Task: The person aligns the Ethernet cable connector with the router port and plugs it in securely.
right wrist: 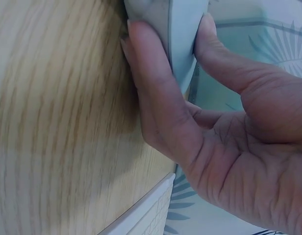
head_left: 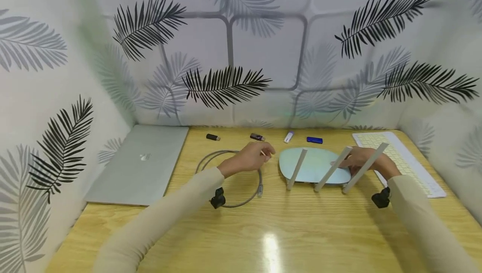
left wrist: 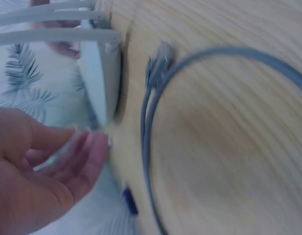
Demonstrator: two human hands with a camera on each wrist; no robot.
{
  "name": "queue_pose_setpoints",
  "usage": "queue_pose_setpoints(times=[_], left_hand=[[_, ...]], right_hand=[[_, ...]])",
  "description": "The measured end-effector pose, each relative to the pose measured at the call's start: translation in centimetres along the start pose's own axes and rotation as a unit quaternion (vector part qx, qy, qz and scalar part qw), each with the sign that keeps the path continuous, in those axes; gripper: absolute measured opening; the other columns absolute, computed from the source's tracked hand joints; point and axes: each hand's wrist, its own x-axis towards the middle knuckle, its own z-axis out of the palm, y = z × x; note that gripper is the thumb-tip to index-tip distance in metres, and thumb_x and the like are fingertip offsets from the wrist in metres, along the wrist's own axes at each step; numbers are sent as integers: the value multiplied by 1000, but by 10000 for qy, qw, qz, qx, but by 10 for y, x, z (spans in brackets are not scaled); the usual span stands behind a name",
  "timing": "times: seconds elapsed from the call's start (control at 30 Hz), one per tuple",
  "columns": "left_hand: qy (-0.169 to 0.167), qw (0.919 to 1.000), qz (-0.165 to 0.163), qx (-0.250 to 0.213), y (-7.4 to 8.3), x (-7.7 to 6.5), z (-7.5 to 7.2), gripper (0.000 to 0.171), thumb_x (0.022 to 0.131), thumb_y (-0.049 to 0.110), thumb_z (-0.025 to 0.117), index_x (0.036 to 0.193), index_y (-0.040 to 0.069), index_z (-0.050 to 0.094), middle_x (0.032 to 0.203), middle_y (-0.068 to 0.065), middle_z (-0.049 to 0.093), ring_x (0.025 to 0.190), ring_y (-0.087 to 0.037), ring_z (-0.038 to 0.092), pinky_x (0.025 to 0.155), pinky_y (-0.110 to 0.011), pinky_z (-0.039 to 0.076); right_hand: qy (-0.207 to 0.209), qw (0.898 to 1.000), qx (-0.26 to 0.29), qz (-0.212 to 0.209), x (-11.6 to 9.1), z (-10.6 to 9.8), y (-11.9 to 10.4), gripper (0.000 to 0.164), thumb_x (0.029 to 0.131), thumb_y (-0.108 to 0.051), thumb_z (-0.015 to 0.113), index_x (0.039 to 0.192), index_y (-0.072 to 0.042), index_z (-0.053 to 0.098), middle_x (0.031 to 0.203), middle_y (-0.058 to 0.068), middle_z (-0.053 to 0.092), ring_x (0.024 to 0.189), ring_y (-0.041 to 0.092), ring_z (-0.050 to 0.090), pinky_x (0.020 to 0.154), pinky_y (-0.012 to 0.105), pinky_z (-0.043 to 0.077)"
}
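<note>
Because pale cloth (head_left: pixel 263 55) printed with black and grey fronds rises along the back and both sides, the desk (head_left: pixel 226 239) has its widest room toward the near side, a glossy stretch of yellowish wood grain between the beige sleeves (head_left: pixel 167 212). Along the left edge lies a closed laptop (head_left: pixel 139 164), flat, smooth and silvery grey, its far edge near the cloth. A white keyboard (head_left: pixel 406 156) with cream keys slants along the right edge. Between them, right of the middle and toward the back, is the router (head_left: pixel 316 162), a rounded, smooth, pale mint slab with three straight grey antennas (head_left: pixel 297 168) at its near edge. To its left a thin grey cable (left wrist: pixel 234 51) lies in a round loop, bordered by wood. The right hand (head_left: pixel 359 158) clamps the router's right end, thumb on top, fingers beneath, just beside the keyboard. The left hand (head_left: pixel 250 156) is over the loop, its fingers loosely bent and apart from the router. Near the back edge, in a spaced row, are four small oblong USB sticks (head_left: pixel 314 140): black, dark, white-and-purple, and blue.
</note>
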Motion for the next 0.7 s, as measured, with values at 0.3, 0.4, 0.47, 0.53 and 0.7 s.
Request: queue_pose_setpoints(times=[0.3,0.4,0.47,0.53,0.7], left_hand=[[-45,9943,888,584,-24,-55,-50,22,102,4,49,109,14,68,108,-5,70,100,-20,66,79,-25,55],[34,9892,866,1178,-38,-74,-62,23,102,6,49,109,16,68,106,0,70,98,-17,66,81,-28,56],[64,9849,774,1550,-47,-86,-68,21,102,8,51,109,16,69,106,0,71,97,-16,66,80,-30,56],[10,9802,643,1872,-55,-97,-70,19,100,9,55,110,15,69,107,-1,71,98,-16,67,80,-32,57],[-370,9737,596,2168,-75,-128,-63,16,93,2,63,103,12,70,103,-3,69,95,-17,65,80,-31,57]], right_hand=[[-143,9998,143,8,-4,-2,4,28,96,-29,62,100,-1,67,55,-4,43,52,8,40,55,24,43],[-83,9999,3,-111,-3,0,2,30,96,-32,63,96,-2,68,55,-5,41,51,8,37,53,23,40],[-20,9998,-35,-181,-2,2,1,33,95,-36,64,94,-3,68,54,-6,38,50,7,35,51,22,38],[68,9996,13,-264,-4,3,-1,34,94,-35,64,96,-1,69,54,-5,40,50,8,35,51,23,39],[81,9990,412,-149,-11,7,-14,35,96,-28,64,106,5,68,60,0,52,56,11,49,55,25,47]])
